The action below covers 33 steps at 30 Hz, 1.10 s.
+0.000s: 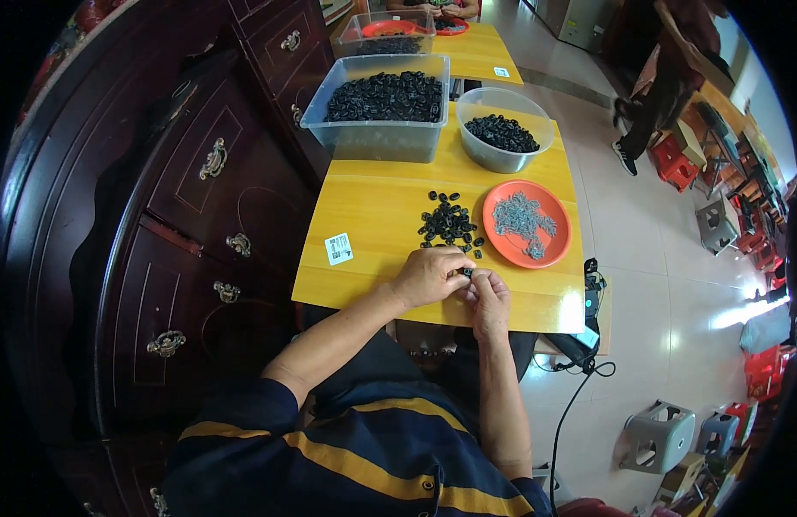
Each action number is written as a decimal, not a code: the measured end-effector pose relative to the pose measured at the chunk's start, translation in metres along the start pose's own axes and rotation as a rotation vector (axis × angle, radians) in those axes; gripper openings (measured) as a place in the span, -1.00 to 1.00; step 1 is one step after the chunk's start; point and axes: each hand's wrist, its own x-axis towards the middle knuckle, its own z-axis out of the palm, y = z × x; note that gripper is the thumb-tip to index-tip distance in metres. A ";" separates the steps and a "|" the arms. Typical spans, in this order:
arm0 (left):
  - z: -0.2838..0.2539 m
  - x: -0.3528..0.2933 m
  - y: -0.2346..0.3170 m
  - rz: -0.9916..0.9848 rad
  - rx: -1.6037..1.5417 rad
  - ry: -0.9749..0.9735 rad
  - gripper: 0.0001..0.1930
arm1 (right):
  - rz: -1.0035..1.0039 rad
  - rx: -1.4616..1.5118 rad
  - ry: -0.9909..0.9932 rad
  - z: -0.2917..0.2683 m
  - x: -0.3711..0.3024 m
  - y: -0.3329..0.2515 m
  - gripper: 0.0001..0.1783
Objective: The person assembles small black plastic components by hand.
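Note:
Above the near edge of the yellow table [372, 224], my two hands meet at the fingertips. Pinched in my left hand [433, 274] is a small black plastic part [465, 271]. The fingers of my right hand [490, 300] press together against that part; anything they hold is too small to make out. Just beyond my hands lies a loose pile of small oval black parts [450, 221]. An orange-red plate [560, 244] to the right of the pile carries many small silvery metal pieces [521, 215].
A large clear bin [377, 138] and a round clear tub [493, 159], both with black parts, stand at the table's far side. A dark wooden cabinet [187, 258] borders the left. A cable [564, 414] hangs at the right. Beyond, a person [674, 77] stands near stools [661, 435].

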 end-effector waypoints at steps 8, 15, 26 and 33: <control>-0.012 0.001 -0.002 -0.100 -0.076 -0.143 -0.79 | -0.089 -0.123 -0.047 0.000 -0.004 0.006 -0.81; -0.045 0.014 -0.027 -0.125 0.020 -0.268 -0.85 | -0.100 -0.227 -0.084 0.002 -0.006 0.005 -0.79; -0.145 0.102 -0.065 -0.245 0.013 0.179 -0.83 | -0.110 -0.214 -0.104 -0.001 -0.007 0.006 -0.80; -0.072 0.049 -0.052 -0.146 0.156 -0.151 -0.84 | -0.105 -0.204 -0.093 -0.001 -0.006 0.006 -0.80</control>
